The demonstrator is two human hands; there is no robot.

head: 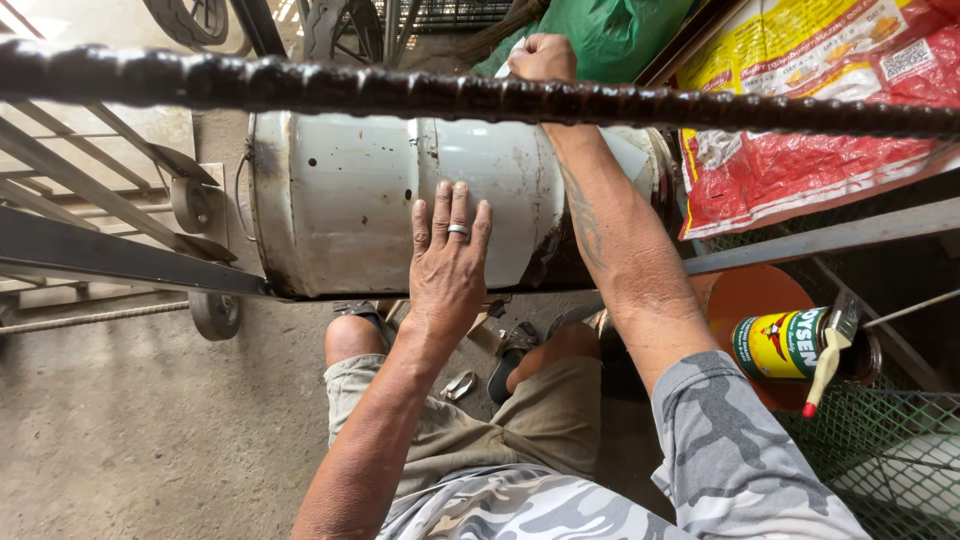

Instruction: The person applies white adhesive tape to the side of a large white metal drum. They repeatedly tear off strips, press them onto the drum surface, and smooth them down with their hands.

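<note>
Drum point(350, 200) on its side, long axis left-right, left hand point(448, 262) flat on it

Drum point(350, 200) lies crosswise before knees, rebar point(300, 85) above it, paint can point(785, 343) w/ brush point(832, 350) right.

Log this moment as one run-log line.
left hand: flat on white tank | right hand: fist over tank's far side, holding pale scrap | paint can with brush at right

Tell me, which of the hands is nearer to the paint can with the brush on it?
The left. The left hand lies flat on the white metal cylinder, while the right hand reaches over its far side, farther from the paint can.
</note>
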